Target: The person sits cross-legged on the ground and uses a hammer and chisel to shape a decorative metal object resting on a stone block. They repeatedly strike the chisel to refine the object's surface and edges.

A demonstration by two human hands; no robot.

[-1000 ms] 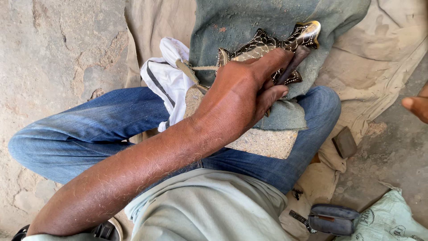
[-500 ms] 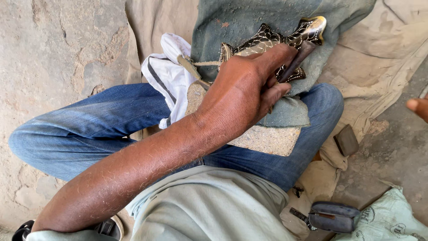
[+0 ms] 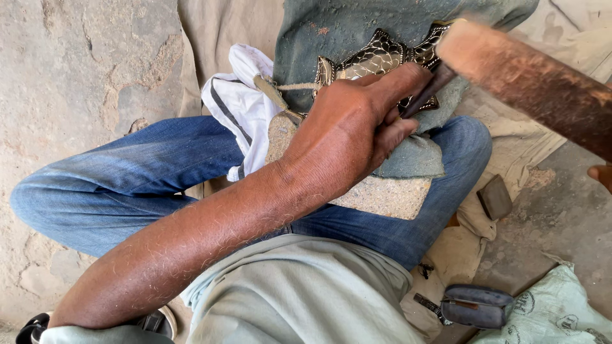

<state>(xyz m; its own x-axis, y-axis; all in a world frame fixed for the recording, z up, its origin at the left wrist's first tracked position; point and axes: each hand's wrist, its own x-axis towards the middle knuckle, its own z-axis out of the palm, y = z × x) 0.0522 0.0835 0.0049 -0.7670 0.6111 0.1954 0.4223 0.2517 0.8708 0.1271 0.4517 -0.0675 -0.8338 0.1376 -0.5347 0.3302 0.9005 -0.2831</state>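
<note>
One hand at work: the left hand [image 3: 357,127] reaches across the lap, its fingers closed around a dark punch tool [image 3: 426,95], index finger laid along the top of it.
Punch tool: a thin dark rod, slanting up to the right out of the fist, its lower tip set on the metal piece.
Metal piece: a patterned metal ornament [image 3: 381,60], dark with bright scale-like marking and a jagged outline, lying on top of the lap, mostly far of the knuckles and partly hidden by them.
Bedding: the ornament rests on a grey-green cloth [image 3: 357,28] draped over a flat sandy stone slab [image 3: 382,194], which sits across the thighs.
Hammer: a blurred reddish-brown wooden mallet [image 3: 523,79] comes in from the right edge, its pale end near the top of the punch tool; whether they touch cannot be told.
Right hand: not seen, so its grip cannot be told.
Legs: blue jeans [image 3: 127,185], legs folded, left knee toward the left edge.
White rag: a white cloth with dark stripe [image 3: 239,105] lies bunched just left of the slab, a short cord beside it.
Ground: cracked concrete floor [image 3: 70,76] at left, a beige sheet [image 3: 210,38] spread under the person.
Near right: a small dark block [image 3: 495,197] on the sheet, and a dark pouch [image 3: 475,306] beside a pale green sack [image 3: 554,312].
Far right edge: a fingertip of another person [image 3: 602,175].
</note>
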